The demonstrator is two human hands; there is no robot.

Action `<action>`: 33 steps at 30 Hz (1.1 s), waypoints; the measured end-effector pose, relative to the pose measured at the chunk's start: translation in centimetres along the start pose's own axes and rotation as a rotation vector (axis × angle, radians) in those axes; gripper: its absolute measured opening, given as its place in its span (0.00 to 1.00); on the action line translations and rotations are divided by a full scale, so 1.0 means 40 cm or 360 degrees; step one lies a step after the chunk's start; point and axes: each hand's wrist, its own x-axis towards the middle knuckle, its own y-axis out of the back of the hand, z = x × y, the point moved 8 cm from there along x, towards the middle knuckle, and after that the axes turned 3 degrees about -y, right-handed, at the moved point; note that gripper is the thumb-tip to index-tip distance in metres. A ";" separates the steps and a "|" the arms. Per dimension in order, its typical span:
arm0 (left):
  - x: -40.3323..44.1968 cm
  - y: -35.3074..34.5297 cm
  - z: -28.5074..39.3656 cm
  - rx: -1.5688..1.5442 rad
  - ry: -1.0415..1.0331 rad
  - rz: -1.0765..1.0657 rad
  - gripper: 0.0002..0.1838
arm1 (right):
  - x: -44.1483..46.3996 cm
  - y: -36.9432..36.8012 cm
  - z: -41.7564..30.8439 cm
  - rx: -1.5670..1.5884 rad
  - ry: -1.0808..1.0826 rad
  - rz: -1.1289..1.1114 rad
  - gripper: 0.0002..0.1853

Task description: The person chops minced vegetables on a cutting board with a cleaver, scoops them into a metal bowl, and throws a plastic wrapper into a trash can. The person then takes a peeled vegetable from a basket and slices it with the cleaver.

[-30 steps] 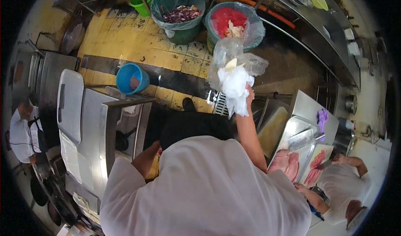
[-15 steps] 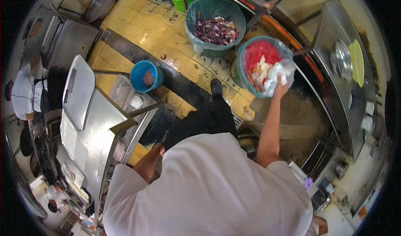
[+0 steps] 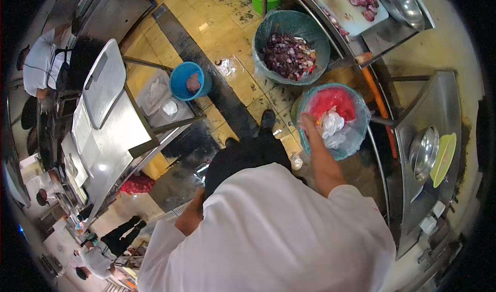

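Note:
My right hand is at the left edge of a bin lined with clear plastic, its fingers closed over the rim. Inside that bin are a red plastic bag and crumpled white plastic, with some food scraps between them. Beside my left hip, my left hand hangs low. Its fingers are mostly hidden by my body and clothes. A second lined bin, farther ahead, holds dark purple onion scraps.
A blue bucket stands by a steel table on the left. Cut red onions lie on a white board at upper right. A steel counter runs along the right. Co-workers are at the left.
My right hand has left the white plastic inside the bin and moved to its left rim. The view has turned, bringing the cut onions and another co-worker into sight.

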 end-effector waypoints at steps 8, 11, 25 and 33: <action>-0.020 -0.043 -0.019 0.0002 0.0050 -0.0049 0.26 | 0.016 -0.166 -0.001 -0.0573 0.0287 0.0252 0.13; -0.043 -0.027 -0.013 0.0022 0.0079 -0.0046 0.26 | -0.079 -0.003 -0.051 -0.1098 0.0208 0.0868 0.15; -0.107 0.009 0.073 0.0161 0.0218 -0.0058 0.26 | -0.040 0.540 -0.029 -0.0843 -0.0295 0.1629 0.24; -0.100 -0.009 0.108 0.0072 0.0166 -0.0020 0.26 | -0.182 0.252 -0.068 -0.0836 0.0836 0.1341 0.18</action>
